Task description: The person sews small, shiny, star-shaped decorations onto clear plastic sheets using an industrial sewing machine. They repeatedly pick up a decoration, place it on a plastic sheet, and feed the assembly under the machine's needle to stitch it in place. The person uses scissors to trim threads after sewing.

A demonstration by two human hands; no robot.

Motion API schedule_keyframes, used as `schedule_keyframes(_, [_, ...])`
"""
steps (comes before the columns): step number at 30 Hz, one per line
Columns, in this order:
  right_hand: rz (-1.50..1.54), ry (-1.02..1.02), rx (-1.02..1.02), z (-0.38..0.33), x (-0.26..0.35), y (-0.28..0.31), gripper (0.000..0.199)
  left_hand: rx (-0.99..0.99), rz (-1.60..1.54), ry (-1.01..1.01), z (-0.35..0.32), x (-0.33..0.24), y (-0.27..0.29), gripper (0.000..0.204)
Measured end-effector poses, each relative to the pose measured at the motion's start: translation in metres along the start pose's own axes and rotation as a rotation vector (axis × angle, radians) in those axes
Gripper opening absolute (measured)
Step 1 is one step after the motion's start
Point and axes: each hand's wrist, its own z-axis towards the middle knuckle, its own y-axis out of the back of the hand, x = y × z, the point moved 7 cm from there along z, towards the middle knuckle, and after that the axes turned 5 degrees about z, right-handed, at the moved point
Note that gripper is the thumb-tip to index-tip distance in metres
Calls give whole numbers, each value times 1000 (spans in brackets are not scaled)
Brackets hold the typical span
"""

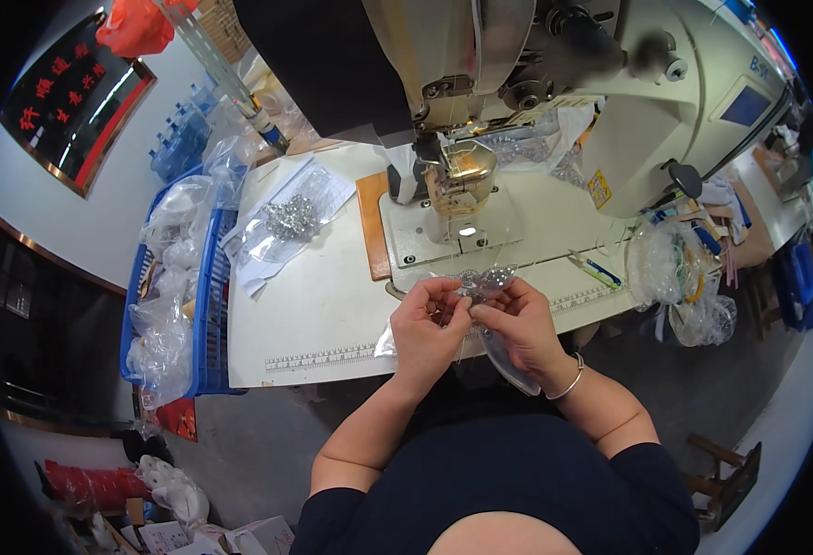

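My left hand point(429, 326) and my right hand point(515, 321) meet at the near edge of a white sewing table point(314, 305). Together they pinch a clear plastic strip set with shiny silver beads point(485, 278), which trails down past my right wrist. A silver bangle sits on my right wrist. Just beyond my hands stands an industrial sewing machine point(554, 83), its needle plate lit by a small lamp.
A clear bag of silver beads point(288, 219) lies on the table to the left. A blue crate point(204, 305) full of plastic bags stands at the table's left edge. Small tools point(596, 271) and more clear bags point(679, 277) lie on the right.
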Motion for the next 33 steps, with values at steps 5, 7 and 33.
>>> schedule_keyframes(5, [5, 24, -34, 2, -3, 8, 25, -17, 20, -40, -2, -1, -2, 39])
schedule_keyframes(7, [39, 35, -36, 5, 0, 9, 25, -103, 105, -146, 0, -3, 2, 48])
schedule_keyframes(33, [-39, 167, -91, 13, 15, -1, 40, 283, -263, 156, 15, 4, -9, 29])
